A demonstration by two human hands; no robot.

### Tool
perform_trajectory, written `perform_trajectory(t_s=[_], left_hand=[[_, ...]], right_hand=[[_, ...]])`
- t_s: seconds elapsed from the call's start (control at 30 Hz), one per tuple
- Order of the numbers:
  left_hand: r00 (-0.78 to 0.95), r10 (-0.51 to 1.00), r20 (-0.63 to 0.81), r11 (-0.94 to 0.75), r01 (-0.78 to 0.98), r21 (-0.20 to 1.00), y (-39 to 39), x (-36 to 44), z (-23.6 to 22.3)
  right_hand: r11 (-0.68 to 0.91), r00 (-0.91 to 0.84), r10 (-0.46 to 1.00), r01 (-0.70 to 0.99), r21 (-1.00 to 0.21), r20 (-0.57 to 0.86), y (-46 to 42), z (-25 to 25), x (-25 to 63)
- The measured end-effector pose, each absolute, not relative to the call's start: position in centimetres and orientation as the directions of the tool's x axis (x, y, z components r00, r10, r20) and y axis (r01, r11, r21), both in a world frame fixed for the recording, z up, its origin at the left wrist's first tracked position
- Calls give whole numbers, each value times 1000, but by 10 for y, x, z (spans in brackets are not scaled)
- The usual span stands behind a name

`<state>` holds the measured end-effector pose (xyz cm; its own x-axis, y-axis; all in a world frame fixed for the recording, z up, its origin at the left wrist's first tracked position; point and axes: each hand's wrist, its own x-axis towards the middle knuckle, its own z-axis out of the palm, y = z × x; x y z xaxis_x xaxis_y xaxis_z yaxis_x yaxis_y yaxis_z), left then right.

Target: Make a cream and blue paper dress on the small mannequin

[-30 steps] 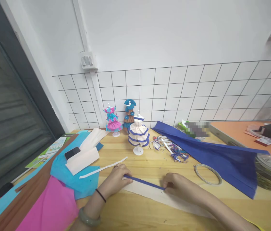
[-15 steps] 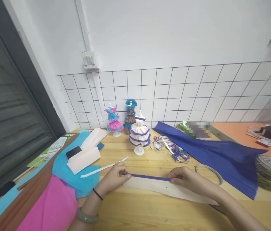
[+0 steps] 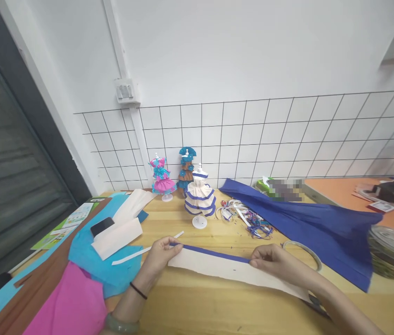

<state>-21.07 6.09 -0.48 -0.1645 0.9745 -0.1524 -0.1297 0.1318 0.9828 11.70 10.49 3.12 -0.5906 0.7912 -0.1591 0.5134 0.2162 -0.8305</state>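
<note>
A long cream strip of crepe paper [image 3: 214,268] with a dark blue band along its far edge stretches between my hands. Its left end is pinched between the thumb and fingers of my left hand [image 3: 164,255]. Further along the blue edge, my right hand [image 3: 268,258] pinches it too, and the strip runs on beneath that wrist. Scissors [image 3: 317,304] lie partly hidden under the right forearm and the strip's end. Beyond the hands stands a small dress form [image 3: 200,197] in a cream tiered paper dress with blue trim. A narrow white strip [image 3: 130,256] lies left of my left hand.
Two more dressed forms, one pink [image 3: 164,179] and one brown and teal [image 3: 186,172], stand by the wall. Paper scraps [image 3: 246,218], a tape roll [image 3: 303,253] and blue paper [image 3: 309,228] lie right. Pink paper [image 3: 67,302] and a phone [image 3: 102,227] lie left.
My left hand has moved left and slightly up with the strip's end. The strip is lifted and tilted, showing more of its cream face. More of the scissors shows.
</note>
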Motion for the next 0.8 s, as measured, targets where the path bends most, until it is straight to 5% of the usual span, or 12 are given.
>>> perform_trajectory(t_s=[0.8], left_hand=[[-469,883,-26,-110,-261,959,60,-225,17]], right_hand=[[154,-656,723,456,-876,-214,97,13,104]])
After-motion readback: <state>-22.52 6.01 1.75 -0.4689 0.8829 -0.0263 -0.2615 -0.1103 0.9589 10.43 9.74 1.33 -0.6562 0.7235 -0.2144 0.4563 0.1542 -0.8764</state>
